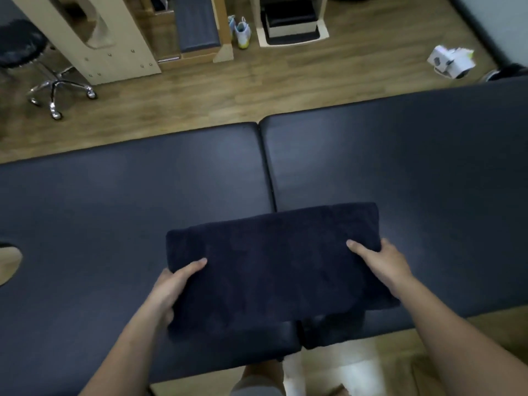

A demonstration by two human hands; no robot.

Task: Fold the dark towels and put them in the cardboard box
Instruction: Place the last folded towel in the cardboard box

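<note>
A folded dark towel (274, 261) lies on the dark padded table (114, 195), across the seam near the table's front edge. Its near part hangs slightly over that edge. My left hand (171, 284) grips the towel's left side, thumb on top and fingers underneath. Along the towel's right side my right hand (383, 261) holds it the same way, thumb lying on top. No cardboard box is in view.
Beyond the table is a wooden floor with a rolling stool (34, 61) at far left, wooden furniture (94, 38), a pair of shoes (241, 31) and a white box (451, 61) at far right. A face hole (8, 261) opens in the table's left end.
</note>
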